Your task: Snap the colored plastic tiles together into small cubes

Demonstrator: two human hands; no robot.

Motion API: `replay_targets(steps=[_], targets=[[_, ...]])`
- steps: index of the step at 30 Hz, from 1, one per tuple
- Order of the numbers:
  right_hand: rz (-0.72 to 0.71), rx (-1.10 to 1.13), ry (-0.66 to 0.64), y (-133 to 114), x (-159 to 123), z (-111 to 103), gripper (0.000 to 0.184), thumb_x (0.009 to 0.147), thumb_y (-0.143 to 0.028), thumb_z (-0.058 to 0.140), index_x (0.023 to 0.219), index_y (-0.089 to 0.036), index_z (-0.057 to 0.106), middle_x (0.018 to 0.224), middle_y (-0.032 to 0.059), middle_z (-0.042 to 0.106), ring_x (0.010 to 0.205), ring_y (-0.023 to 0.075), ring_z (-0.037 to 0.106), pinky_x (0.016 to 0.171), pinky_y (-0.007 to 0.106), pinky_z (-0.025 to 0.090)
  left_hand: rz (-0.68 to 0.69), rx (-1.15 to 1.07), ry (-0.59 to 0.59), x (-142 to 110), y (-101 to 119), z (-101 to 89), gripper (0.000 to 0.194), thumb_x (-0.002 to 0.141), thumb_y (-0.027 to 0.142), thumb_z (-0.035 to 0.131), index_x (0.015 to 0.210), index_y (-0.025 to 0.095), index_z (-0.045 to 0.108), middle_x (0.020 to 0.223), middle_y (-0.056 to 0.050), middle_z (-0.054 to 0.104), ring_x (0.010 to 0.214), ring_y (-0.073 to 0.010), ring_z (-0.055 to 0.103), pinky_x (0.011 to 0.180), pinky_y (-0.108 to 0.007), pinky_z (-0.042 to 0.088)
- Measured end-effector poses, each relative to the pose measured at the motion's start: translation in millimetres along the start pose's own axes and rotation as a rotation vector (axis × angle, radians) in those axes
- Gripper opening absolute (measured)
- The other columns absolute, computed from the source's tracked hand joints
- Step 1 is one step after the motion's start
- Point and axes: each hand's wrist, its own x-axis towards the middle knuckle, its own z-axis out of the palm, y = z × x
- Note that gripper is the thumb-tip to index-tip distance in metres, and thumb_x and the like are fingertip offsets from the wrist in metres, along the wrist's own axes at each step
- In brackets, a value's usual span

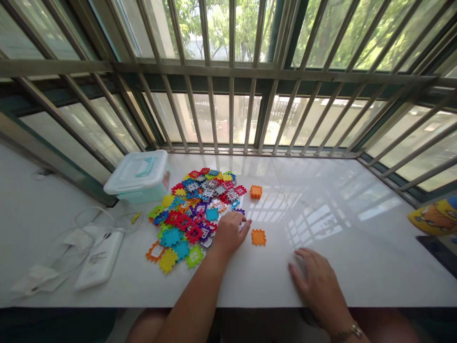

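A heap of colourful interlocking plastic tiles (194, 207) lies on a white glossy tabletop (321, 205). My left hand (230, 233) rests at the heap's right edge, fingers curled down onto the tiles, pinching at a small purple piece I cannot make out clearly. A flat orange tile (258, 237) lies just right of that hand. A second orange piece (256, 191) sits apart, further back. My right hand (317, 281) lies flat on the table near the front edge, fingers spread, holding nothing.
A pale lidded plastic box (139, 176) stands left of the heap. A white power bank (102, 259) with cables lies at the front left. A barred window (232, 95) closes off the back. A yellow printed item (433, 216) sits at the far right.
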Motion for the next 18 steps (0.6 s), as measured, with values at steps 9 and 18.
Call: replay_targets(steps=[9,18], targets=[[0.05,0.122,0.006,-84,64,55,0.071,0.098,-0.066,0.072,0.15,-0.022,0.051,0.139,0.0196,0.068,0.129,0.0429,0.064,0.112,0.067,0.051,-0.052,-0.036,0.108,0,-17,-10.6,0.031,0.106,0.043,0.067,0.083,0.024,0.061,0.088,-0.005,0.068,0.09,-0.0241,0.065,0.084,-0.037,0.048],[0.106,0.141,-0.013,-90,75,54,0.052,0.101,-0.052,0.069,0.142,-0.022,0.056,0.127,0.0177,0.071,0.118,0.0401,0.066,0.105,0.062,0.055,-0.063,-0.032,0.077,2,-13,-9.4,0.03,0.104,0.041,0.072,0.082,0.024,0.061,0.088,-0.005,0.069,0.091,-0.0244,0.065,0.086,-0.038,0.049]])
